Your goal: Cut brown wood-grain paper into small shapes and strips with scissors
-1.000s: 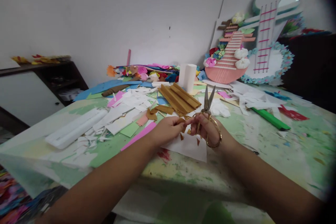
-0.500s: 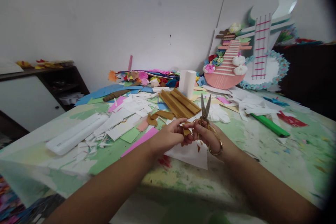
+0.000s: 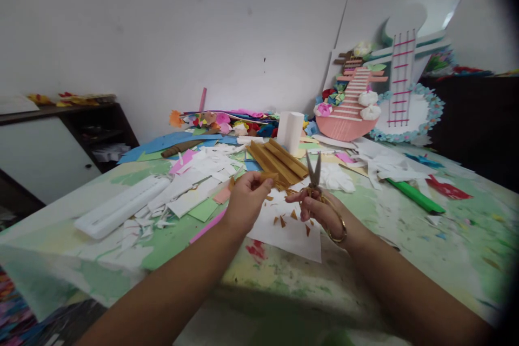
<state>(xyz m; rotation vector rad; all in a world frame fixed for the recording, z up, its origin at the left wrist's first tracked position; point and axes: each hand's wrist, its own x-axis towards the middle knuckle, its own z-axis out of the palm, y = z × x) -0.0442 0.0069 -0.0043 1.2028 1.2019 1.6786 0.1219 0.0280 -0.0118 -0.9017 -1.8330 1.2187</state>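
Observation:
My left hand pinches a small strip of brown paper above the table. My right hand holds gold-handled scissors, blades pointing up and slightly apart, just right of the strip. Below both hands lies a white sheet with a few small brown paper triangles scattered on it. A pile of folded brown paper strips lies just beyond the hands.
White paper scraps, blue and pink sheets and a white foam strip cover the left of the green table. A white roll, paper flowers, a pink boat-shaped craft and a green tube stand beyond.
My hands have drawn apart: the left moved left and up with the brown strip. More small brown triangles now lie on the white sheet. The scissor blades have narrowed.

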